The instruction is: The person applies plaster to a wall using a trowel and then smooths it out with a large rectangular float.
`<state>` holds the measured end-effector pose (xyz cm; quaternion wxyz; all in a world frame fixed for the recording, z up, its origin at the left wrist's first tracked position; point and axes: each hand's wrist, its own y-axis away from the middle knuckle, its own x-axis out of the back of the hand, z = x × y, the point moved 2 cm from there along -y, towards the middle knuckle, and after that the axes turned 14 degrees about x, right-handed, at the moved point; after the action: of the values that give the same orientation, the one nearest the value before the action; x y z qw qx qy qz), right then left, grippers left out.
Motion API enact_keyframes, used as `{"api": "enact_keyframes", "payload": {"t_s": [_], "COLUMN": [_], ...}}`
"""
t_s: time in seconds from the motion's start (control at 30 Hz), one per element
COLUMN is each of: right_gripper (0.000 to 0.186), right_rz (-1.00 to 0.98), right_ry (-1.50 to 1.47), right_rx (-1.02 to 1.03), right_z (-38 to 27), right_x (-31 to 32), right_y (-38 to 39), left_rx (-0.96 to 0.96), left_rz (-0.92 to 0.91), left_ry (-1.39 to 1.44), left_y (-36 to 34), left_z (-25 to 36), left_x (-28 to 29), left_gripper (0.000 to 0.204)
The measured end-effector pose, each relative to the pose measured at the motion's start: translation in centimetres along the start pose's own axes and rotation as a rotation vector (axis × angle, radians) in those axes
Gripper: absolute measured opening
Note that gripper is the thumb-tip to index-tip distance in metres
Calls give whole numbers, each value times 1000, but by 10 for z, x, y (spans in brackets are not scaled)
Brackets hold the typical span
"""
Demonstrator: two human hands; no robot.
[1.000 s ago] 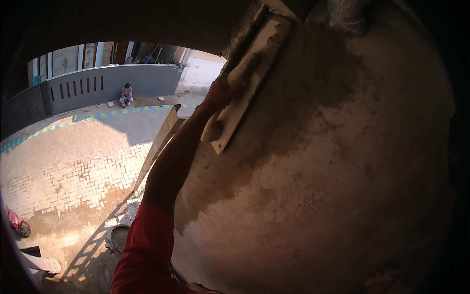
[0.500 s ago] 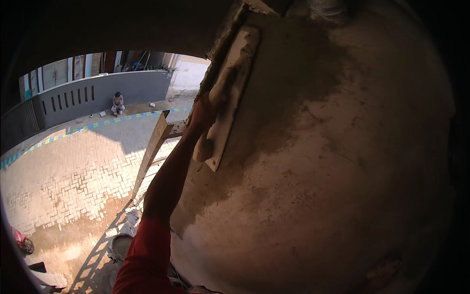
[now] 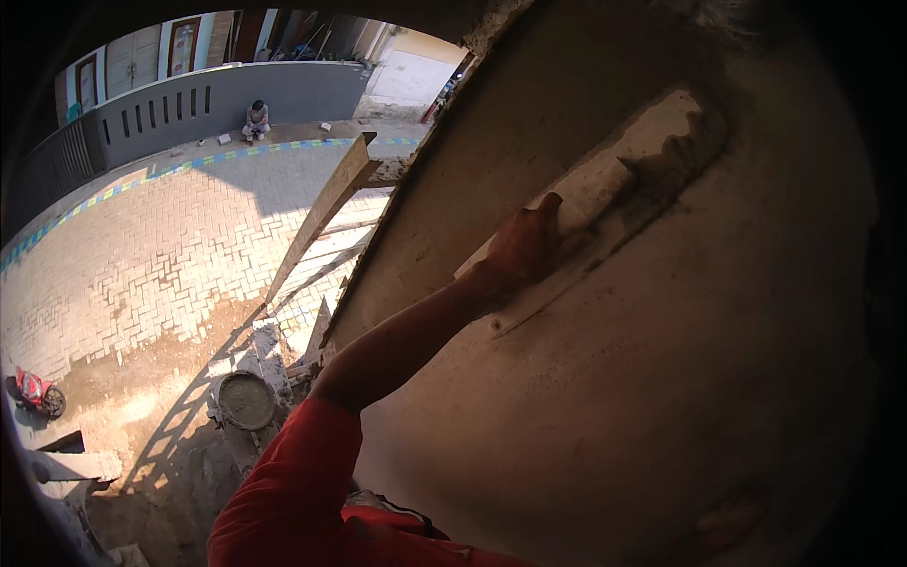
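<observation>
My left hand (image 3: 525,248) is closed round the handle of a long plastering float (image 3: 666,123). The float lies slanted against a broad brown plastered wall (image 3: 567,406), its far end toward the upper right. Wet-looking mortar darkens part of the float's right side, and a ridge line runs along its lower right edge. My left arm, in a red sleeve, reaches up from the lower edge. Deep in shadow at the lower right is a dim shape like my right hand (image 3: 729,522); its fingers are too dark to read.
A bucket of grey mortar (image 3: 248,401) stands below at the left. Beside the wall's left edge rises a wooden plank frame (image 3: 326,222). Far below, a person (image 3: 256,121) sits by a grey wall (image 3: 312,94) along a paved street, with a red motorbike (image 3: 38,392) at the left.
My left hand has moved the float rightward, away from the wall's left edge, and it now tilts more to the right. The view has shifted, bringing the mortar bucket more fully into sight.
</observation>
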<state>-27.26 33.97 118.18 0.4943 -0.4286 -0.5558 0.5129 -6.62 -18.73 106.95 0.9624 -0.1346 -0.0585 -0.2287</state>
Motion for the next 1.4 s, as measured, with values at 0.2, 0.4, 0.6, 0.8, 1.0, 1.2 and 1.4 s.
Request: {"api": "enact_keyframes", "payload": {"t_s": [0.2,0.4,0.6,0.8,1.0,1.2,1.4], "right_gripper": [30,29,30,31,29,29,28], "right_rz": [174,228,75,5,114,-43,37], "right_ry": [114,187,37,-32,-90,5,60], "right_rx": [-27,-28,8,5,-43,42,47], "right_z": [-13,-30,-32,-34,-37,-48,-45], "right_x": [-12,-24,-30,-49,-58,-55,-65], "right_y": [2,3,-1,-4,-2,-6,-2], "left_rx": [17,355,789,1183,1110,798,721], "left_rz": [75,185,265,306,357,197,134], "left_ry": [48,297,629,939,985,629,542], "left_y": [51,50,105,172,141,139,209], "left_z": [-89,-150,-274,-364,-376,-245,-216], "left_x": [-62,-48,-98,-158,-139,-128,-180], "left_gripper": [67,61,54,47,48,54,62]}}
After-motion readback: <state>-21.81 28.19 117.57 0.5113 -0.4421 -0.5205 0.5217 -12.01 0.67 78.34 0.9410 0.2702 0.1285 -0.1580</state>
